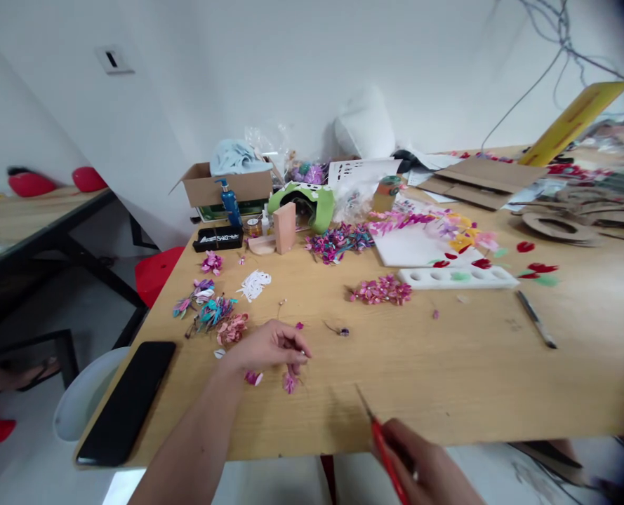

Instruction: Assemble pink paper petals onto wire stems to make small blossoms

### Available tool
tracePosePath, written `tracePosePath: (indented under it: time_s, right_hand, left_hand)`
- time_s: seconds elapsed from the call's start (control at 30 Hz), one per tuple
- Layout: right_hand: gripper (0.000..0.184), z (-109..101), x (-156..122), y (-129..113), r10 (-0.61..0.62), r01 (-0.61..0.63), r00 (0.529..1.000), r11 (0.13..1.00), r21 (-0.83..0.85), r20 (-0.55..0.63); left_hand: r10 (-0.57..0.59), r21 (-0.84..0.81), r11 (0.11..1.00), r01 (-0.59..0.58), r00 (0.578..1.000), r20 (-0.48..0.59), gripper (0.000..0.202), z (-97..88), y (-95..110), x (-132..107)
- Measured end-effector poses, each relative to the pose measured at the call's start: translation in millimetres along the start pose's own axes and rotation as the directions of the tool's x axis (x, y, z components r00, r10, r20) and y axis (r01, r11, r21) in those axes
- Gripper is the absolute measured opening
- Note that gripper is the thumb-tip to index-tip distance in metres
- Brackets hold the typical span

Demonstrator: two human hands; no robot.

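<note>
1. Head: left grip (274, 347) pinches a small item (304, 355), hard to identify, just beside a pink flower (289, 383) on the desk (448, 379).
2. Right grip (409, 449) grasps a red-handled tool (384, 449), tip well apart from the left.
3. Light finger pressure should spare delicate pieces.

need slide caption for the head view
Left hand curled beside a pink flower on a wooden table; right hand holding a red-handled tool.

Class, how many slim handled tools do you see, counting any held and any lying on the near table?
2: a red tool held in the right hand, and a brush lying toward the right of the table. Others may be hidden among the clutter.
</note>
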State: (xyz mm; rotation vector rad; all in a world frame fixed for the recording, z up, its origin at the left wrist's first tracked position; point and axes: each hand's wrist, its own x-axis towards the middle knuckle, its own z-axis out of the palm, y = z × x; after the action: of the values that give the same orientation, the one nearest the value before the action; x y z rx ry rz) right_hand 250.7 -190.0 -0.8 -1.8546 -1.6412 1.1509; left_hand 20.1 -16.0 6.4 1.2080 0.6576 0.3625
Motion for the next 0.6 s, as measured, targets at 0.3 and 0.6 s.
tracePosePath:
  time_s: [0.3, 0.6]
  right_hand:
    - [0.024, -73.8, 23.1, 65.7, -0.283, -0.191, 0.881, 0.519, -0.833, -0.378]
    - [0.055, 38.0, 38.4, -10.1, -0.719, 0.427, 0.695, 0.440, -0.790, -0.025]
  left_hand:
    - [0.196, -0.082, 0.975, -0.208, 0.971, -0.139, 0.025, -7.0, 6.5, -9.0]
    - [0.208, -0.132, 0.961, -0.243, 0.950, -0.232, 0.028, -12.4, 5.2, -7.1]
